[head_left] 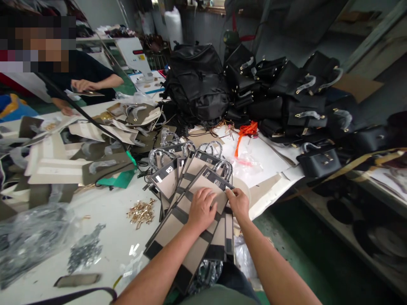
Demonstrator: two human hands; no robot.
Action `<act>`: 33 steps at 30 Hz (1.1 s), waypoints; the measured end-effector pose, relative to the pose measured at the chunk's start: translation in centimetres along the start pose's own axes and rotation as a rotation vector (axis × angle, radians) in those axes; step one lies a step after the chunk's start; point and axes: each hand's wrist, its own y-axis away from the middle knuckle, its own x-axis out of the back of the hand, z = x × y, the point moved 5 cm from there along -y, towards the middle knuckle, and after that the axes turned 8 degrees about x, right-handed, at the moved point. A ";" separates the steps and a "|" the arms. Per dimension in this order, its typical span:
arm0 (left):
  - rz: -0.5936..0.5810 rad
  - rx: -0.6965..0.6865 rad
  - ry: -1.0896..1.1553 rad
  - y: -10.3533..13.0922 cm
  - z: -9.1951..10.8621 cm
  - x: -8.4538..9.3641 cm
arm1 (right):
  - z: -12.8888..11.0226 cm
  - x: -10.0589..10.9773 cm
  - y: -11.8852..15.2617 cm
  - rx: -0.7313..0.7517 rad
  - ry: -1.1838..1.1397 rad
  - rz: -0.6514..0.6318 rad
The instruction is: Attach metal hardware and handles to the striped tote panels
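Head view: a flat, rectangular beige-and-black panel (195, 252) is pressed by the left hand (202, 209), fingers laid open, seemingly for steadiness. Its edge is pinched by the right hand (238, 203).

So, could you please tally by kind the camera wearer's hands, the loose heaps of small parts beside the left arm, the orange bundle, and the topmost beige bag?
Hands: 2 (left hand, right hand)
Heaps: 2 (gold heap, grey heap)
Orange bundle: 1
Topmost beige bag: 1
Total: 6
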 end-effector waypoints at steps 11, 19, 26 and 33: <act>0.214 0.170 -0.050 -4.5 -1.8 3.7 | -1.0 0.4 -0.3 -0.039 -0.164 -0.058; -0.181 -0.191 -0.030 -2.8 3.5 -2.2 | -1.2 0.9 -1.5 0.091 -0.061 -0.186; -0.223 -0.199 -0.150 -2.2 2.3 -4.2 | -0.2 1.3 -2.2 0.151 0.205 -0.251; -0.242 -0.192 -0.228 -1.8 2.4 -5.6 | 0.4 0.1 -2.8 0.182 0.282 -0.324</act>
